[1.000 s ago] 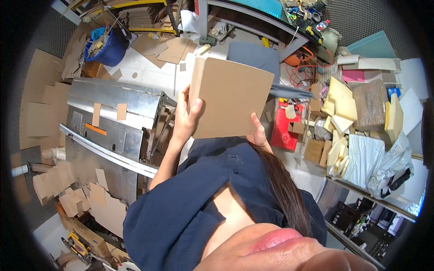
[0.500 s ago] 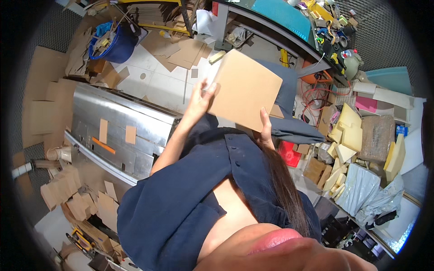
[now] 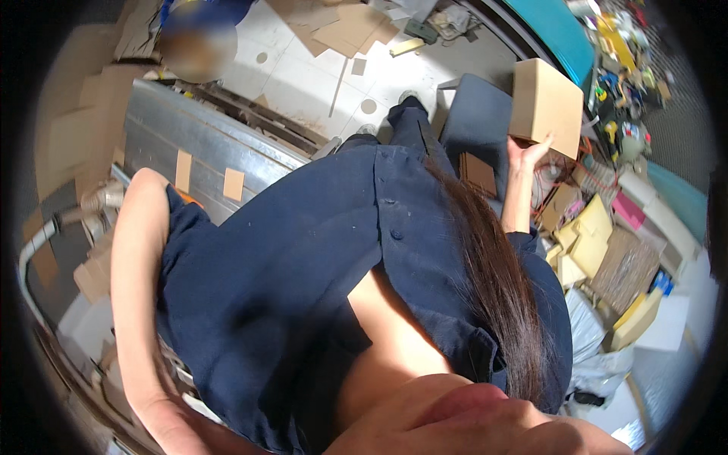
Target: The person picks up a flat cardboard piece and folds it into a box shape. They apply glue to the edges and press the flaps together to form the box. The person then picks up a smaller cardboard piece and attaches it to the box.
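A plain brown cardboard box (image 3: 557,106) is raised at the upper right, beside the edge of the teal-topped bench. My right hand (image 3: 527,155) grips its near lower edge, with the thumb on the face towards me. Folded up at the left, my left arm (image 3: 136,303) runs down to the lower rim. There only the wrist and part of my left hand (image 3: 199,434) show; its fingers are out of the picture. Below the box stands a dark grey padded seat (image 3: 474,114), with a small brown cardboard piece (image 3: 478,173) on its near part.
A long metal machine (image 3: 205,144) with small cardboard pieces on it lies to the left. The bench (image 3: 550,26) at the upper right holds many small tools. Yellow foam pieces (image 3: 588,231) are piled at the right. Cardboard sheets (image 3: 353,30) lie on the tiled floor.
The box has moved right and away from my left hand, which has let go; my right hand alone holds it. My left arm has swung back and down to the lower left. The view has shifted.
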The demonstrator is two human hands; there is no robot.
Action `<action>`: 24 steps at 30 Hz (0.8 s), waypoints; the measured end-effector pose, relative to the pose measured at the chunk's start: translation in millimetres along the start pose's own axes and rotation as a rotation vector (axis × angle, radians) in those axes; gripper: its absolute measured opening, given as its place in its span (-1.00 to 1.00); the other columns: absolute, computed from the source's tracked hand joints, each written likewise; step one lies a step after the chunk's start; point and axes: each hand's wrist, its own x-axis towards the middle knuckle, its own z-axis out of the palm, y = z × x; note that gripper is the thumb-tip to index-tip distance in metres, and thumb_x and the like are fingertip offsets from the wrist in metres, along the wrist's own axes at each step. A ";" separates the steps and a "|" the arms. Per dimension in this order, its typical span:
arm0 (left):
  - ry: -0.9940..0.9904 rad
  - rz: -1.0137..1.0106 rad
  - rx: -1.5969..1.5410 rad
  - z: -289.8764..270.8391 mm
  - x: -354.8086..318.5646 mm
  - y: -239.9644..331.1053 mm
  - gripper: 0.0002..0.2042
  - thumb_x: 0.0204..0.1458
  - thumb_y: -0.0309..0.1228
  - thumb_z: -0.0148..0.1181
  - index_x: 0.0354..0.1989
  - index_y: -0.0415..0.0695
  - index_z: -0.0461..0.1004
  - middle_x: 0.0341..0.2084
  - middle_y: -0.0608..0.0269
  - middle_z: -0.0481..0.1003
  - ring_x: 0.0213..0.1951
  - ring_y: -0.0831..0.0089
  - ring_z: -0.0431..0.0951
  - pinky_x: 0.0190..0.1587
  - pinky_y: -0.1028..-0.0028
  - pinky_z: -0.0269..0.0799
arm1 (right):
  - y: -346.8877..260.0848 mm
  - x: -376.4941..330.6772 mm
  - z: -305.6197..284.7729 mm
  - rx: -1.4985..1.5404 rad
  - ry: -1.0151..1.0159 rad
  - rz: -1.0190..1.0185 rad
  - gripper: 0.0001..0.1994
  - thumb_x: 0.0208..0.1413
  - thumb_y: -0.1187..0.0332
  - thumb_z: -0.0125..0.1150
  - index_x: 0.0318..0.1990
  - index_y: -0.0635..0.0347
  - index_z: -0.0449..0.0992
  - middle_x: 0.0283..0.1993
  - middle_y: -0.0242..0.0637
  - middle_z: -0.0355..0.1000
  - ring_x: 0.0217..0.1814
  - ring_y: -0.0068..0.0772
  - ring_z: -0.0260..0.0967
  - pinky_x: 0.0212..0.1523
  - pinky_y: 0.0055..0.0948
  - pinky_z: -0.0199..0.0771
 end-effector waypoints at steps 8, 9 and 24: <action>0.389 -0.467 0.102 51.0 26.4 -60.4 -0.73 0.36 -0.22 0.10 -0.01 -0.17 0.48 -0.11 0.27 0.51 -0.14 0.50 0.52 -0.02 0.48 0.43 | -13.8 265.4 75.6 -0.064 -0.008 0.062 -0.12 0.13 -0.48 -0.20 0.47 -0.14 0.18 0.49 -0.23 0.13 0.49 0.02 0.11 0.37 0.32 0.12; 0.452 -0.516 0.114 55.4 28.9 -67.2 -0.73 0.36 -0.22 0.11 -0.01 -0.17 0.48 -0.11 0.27 0.51 -0.14 0.50 0.52 -0.02 0.48 0.43 | -14.7 304.4 85.1 -0.024 -0.056 0.050 -0.09 0.13 -0.47 -0.13 0.49 -0.07 0.13 0.51 -0.19 0.12 0.50 0.02 0.12 0.39 0.25 0.16; 1.226 -1.010 0.271 175.3 56.6 -37.9 -0.74 0.35 -0.22 0.12 -0.05 -0.18 0.49 -0.16 0.27 0.51 -0.17 0.49 0.51 -0.06 0.48 0.41 | 55.9 435.8 186.7 -0.540 -0.193 0.410 -0.08 0.19 -0.41 -0.05 0.49 0.05 0.05 0.43 -0.08 0.20 0.40 -0.02 0.26 0.33 0.10 0.33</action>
